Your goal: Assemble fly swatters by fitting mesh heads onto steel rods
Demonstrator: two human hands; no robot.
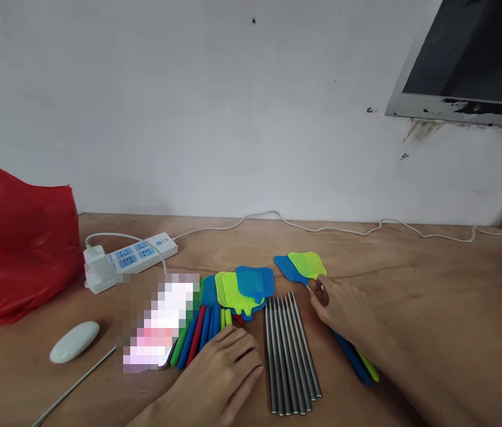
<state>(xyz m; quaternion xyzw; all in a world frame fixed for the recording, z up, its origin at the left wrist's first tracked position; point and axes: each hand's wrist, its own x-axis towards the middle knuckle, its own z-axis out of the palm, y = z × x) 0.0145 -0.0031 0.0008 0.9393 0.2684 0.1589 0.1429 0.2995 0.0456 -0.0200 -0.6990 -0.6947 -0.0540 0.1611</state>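
Observation:
My left hand (pixel 223 367) lies flat on the wooden table (pixel 432 296), fingers stretched over the handles of a pile of small fly swatters (pixel 238 287) in blue, green and red. My right hand (pixel 344 308) pinches the neck of two separate swatters, a yellow-green one (pixel 307 264) on a blue one (pixel 287 268); their handles run under my wrist. Several metal rods (pixel 290 356) lie side by side between my hands.
A red plastic bag (pixel 15 243) fills the left side. A white power strip (pixel 131 256) with plug and cable lies behind the pile. A white oval object (pixel 74 342) and a thin rod (pixel 73 388) are at front left. A blurred patch (pixel 157 323) sits beside the swatters.

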